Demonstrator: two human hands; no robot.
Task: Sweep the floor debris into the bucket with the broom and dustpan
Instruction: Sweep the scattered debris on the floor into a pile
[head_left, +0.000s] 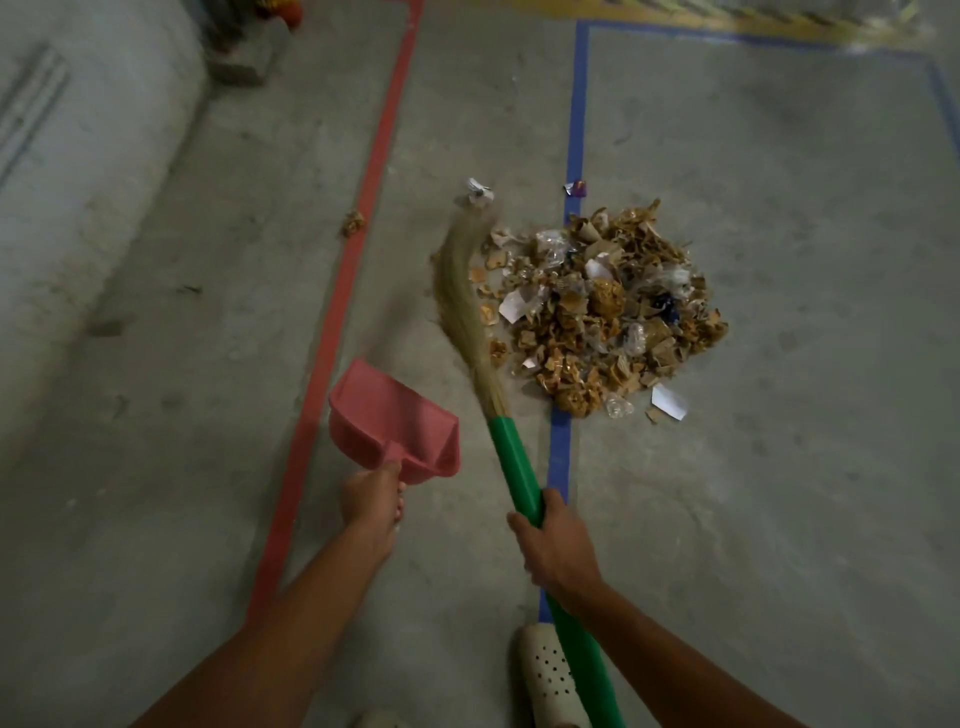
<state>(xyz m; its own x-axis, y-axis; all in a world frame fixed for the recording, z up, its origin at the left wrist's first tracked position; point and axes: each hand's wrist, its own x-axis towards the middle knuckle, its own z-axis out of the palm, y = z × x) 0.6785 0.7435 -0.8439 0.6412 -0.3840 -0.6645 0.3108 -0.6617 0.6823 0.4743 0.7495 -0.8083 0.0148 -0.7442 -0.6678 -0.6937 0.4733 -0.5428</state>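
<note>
Broom (511, 457) points forward, slightly left, bristles beside debris pile (597, 312); right grip (558, 551) holds it, left grip (371, 496) holds dustpan (389, 421)

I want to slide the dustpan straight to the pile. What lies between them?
The broom does: in the head view its bristles cross the floor between dustpan and pile.

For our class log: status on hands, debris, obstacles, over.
Left hand grips dustpan, right hand grips broom. Debris pile uncollected. Bucket not in view.
</note>
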